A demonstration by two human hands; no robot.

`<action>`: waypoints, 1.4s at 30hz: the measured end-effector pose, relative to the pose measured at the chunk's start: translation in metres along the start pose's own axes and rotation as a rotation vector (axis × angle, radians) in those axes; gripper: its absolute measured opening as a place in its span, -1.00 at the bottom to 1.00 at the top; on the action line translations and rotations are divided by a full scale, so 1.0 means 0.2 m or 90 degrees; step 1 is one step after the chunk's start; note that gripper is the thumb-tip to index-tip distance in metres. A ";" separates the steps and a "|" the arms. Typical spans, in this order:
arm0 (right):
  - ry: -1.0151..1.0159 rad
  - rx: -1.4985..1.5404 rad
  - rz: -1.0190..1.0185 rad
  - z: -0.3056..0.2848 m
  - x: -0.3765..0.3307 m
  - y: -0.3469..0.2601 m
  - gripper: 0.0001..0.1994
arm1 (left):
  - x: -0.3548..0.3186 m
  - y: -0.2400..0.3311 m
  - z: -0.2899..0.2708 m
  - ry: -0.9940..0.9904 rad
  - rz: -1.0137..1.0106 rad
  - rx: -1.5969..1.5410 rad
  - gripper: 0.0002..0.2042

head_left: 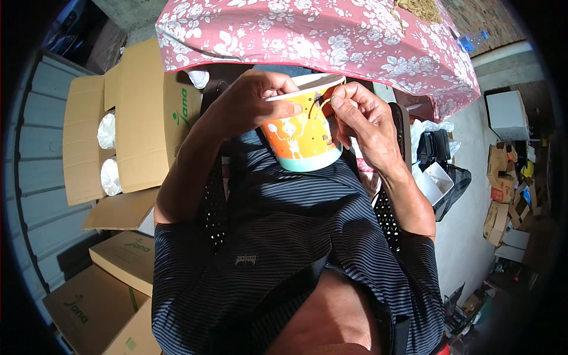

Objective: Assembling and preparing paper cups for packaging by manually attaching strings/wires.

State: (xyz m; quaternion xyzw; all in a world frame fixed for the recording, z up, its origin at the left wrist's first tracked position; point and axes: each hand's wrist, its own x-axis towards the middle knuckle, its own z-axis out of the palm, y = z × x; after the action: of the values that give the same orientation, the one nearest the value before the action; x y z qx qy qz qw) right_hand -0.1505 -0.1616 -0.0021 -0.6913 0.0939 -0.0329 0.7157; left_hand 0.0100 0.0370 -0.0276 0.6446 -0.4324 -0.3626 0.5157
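Note:
An orange paper bucket [303,141] with white figures and a pale teal base is held above my lap, slightly tilted. My left hand [251,102] is closed over the left side of its rim, the thumb outside and other fingers reaching inside. At the right side of the rim, my right hand [368,120] pinches a thin yellow cord [323,105] between thumb and forefinger. The cord curves against the bucket's outer wall. How it is fixed to the bucket cannot be made out, and the inside of the bucket is mostly hidden.
Ahead stands a table with a pink floral cloth [319,35], bearing a bundle of tan cord [419,9]. An open cardboard box [142,112] with white wrapped stacks stands at left, above closed boxes [89,307]. A black bag [454,184] sits at right.

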 end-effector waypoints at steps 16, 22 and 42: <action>0.017 0.010 -0.071 0.00 -0.01 -0.01 -0.83 | 0.03 0.08 0.20 0.229 0.297 0.215 -0.84; -0.023 -0.233 -0.141 -0.06 -0.05 -0.11 -0.85 | 0.02 0.07 0.23 0.213 0.301 0.230 -0.88; -0.031 -0.509 -0.387 -0.09 -0.04 -0.07 -0.84 | -0.02 0.12 0.23 0.226 0.284 0.281 -0.93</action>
State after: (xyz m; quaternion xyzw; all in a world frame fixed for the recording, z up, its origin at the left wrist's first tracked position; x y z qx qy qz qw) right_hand -0.1599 -0.1782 0.0127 -0.9080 -0.1232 -0.1849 0.3551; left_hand -0.0384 0.0221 -0.0132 0.6833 -0.5340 -0.0212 0.4975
